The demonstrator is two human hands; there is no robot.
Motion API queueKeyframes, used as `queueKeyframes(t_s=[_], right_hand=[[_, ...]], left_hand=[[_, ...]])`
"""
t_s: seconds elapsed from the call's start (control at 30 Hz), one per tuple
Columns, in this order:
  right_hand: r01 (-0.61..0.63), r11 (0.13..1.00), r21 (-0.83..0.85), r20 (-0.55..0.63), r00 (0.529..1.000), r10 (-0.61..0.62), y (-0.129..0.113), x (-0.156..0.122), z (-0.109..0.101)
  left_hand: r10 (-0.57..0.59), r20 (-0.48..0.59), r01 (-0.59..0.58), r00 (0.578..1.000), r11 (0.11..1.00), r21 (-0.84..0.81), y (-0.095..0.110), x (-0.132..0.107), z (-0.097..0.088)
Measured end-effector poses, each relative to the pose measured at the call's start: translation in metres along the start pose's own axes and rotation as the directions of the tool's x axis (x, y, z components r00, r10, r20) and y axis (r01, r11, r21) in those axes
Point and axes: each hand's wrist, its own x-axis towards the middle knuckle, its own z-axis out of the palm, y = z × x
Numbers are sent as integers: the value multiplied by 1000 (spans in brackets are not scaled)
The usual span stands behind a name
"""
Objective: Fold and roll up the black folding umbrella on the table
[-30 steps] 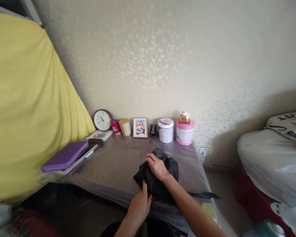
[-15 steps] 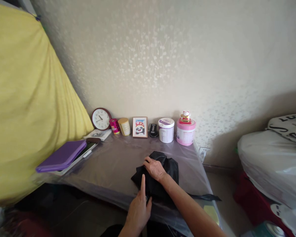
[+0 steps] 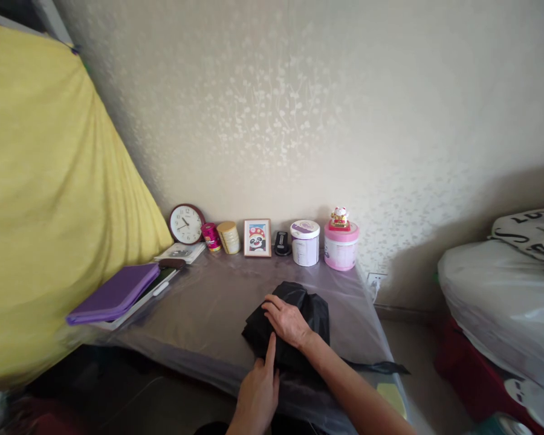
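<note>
A loosely gathered black umbrella (image 3: 315,314) lies near the table's front edge, its shiny fabric bunched in folds. My left hand (image 3: 257,386) is at its near end, index finger stretched forward along the fabric and the other fingers curled round what looks like the handle, mostly hidden. Across the top of the folds lies my right hand (image 3: 286,320), fingers bent over the cloth and holding it. My right forearm covers part of the umbrella. A thin black strip (image 3: 381,367) trails from under that arm to the right.
Along the wall stand a clock (image 3: 187,223), a pink can (image 3: 211,237), a yellow-lidded jar (image 3: 229,237), a framed panda picture (image 3: 257,237), a white tub (image 3: 305,244) and a pink tub (image 3: 341,248) bearing a cat figurine. A purple folder (image 3: 115,293) lies left on the plastic-covered table (image 3: 199,314).
My left index finger has shifted slightly right, closer to my right hand. My right hand stays on the fabric. The view has tilted up a little.
</note>
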Motion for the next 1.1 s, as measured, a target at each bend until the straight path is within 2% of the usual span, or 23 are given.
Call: queueKeyframes(t_s=[0.13,0.23,0.4,0.5,0.63,0.8,0.9,0.97,1.03,1.1], right_hand=[[130,983,132,16,991,-133,-8,-31,-4],[123,982,144,29,991,-129,2,-39,1],[46,997,55,41,998,-49,38,-15,12],[22,1000,-16,92,996,-20,56,4,14],[-93,988,-120,170,979,113,74,19,14],[-248,952,-182,101,958,269,93,26,10],[-316,926,-205,8,946,325,86,23,1],[-264,952,-157,-40,964,261,70,14,-4],[-97,994,-45,-45,994,95,51,0,-3],[70,996,56,12,997,-70,36,-12,2]], left_hand=[[-15,-12,15,1000,999,30,-2,2,7],[-29,-12,29,1000,999,29,-1,2,7],[-24,-5,24,1000,1000,-19,2,-1,1],[-36,15,37,999,999,-26,2,-2,-1],[-55,15,56,998,998,-29,2,-1,0],[-51,7,51,999,998,-47,0,0,2],[-49,0,49,999,998,-50,0,1,3],[-46,-1,46,999,998,-48,-1,1,4],[-46,-1,46,999,998,-40,-1,1,4],[-52,0,52,999,998,-34,0,1,4]])
